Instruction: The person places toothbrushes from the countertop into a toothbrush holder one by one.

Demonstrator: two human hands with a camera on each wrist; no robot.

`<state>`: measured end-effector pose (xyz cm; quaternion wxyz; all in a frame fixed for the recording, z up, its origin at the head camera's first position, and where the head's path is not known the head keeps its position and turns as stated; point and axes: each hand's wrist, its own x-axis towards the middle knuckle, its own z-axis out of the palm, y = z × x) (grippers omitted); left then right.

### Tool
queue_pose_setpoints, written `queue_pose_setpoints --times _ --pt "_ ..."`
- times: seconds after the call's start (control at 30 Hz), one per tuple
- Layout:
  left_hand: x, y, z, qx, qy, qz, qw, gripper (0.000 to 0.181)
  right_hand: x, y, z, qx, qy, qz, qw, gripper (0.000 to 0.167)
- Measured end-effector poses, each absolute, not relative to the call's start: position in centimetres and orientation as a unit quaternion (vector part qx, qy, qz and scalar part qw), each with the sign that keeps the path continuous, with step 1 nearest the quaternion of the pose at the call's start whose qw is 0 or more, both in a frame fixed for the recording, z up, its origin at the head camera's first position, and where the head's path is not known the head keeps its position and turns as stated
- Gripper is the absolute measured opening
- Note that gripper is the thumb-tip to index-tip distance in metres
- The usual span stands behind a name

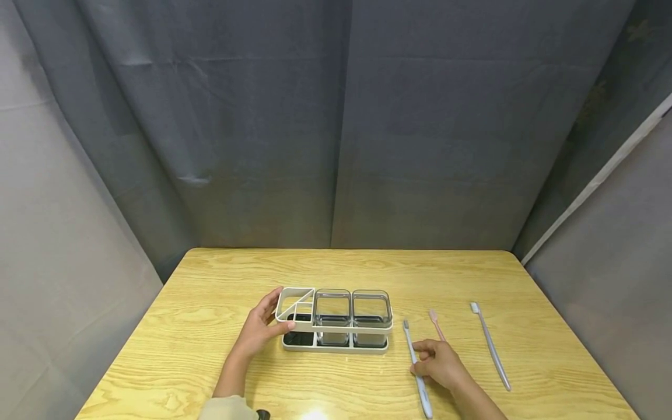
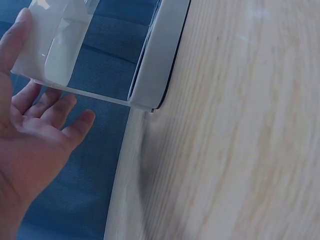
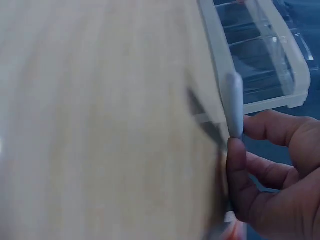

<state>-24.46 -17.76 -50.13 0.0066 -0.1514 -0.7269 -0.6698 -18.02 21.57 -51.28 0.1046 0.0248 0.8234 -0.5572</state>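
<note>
A white toothbrush holder (image 1: 352, 349) with a divided section at its left end stands on the table. Two clear square cups, the left one (image 1: 333, 338) and the right one (image 1: 370, 339), sit in it. My left hand (image 1: 257, 332) grips the holder's left end, thumb at the front and fingers behind. To the right of the holder, my right hand (image 1: 441, 364) pinches a light blue toothbrush (image 1: 423, 398) near its middle, bristle head pointing away. In the right wrist view, the toothbrush handle (image 3: 234, 105) shows between thumb and fingers.
A pink toothbrush (image 1: 436, 324) lies just beyond my right hand, partly hidden by it. Farther right is a greyish-blue toothbrush (image 1: 491, 350). The wooden table (image 1: 173, 350) ends at a dark grey curtain (image 1: 262, 146), with lighter cloth at both sides.
</note>
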Motion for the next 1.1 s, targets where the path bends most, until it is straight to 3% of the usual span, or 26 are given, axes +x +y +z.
queue_pose_setpoints --times 0.3,0.87,1.1 --pt "-24.5 -17.7 -49.9 -0.140 -0.738 -0.660 0.013 0.081 -18.3 21.7 -50.2 0.023 0.800 -0.581 0.148 0.048" --pt "-24.5 -17.7 -50.1 -0.128 -0.749 -0.650 0.019 0.080 -18.0 22.1 -49.2 0.007 0.781 -0.612 0.125 0.054" --pt "-23.8 -17.5 -48.5 -0.135 -0.738 -0.661 0.002 0.081 -18.1 21.8 -48.4 0.018 0.764 -0.634 0.120 0.055"
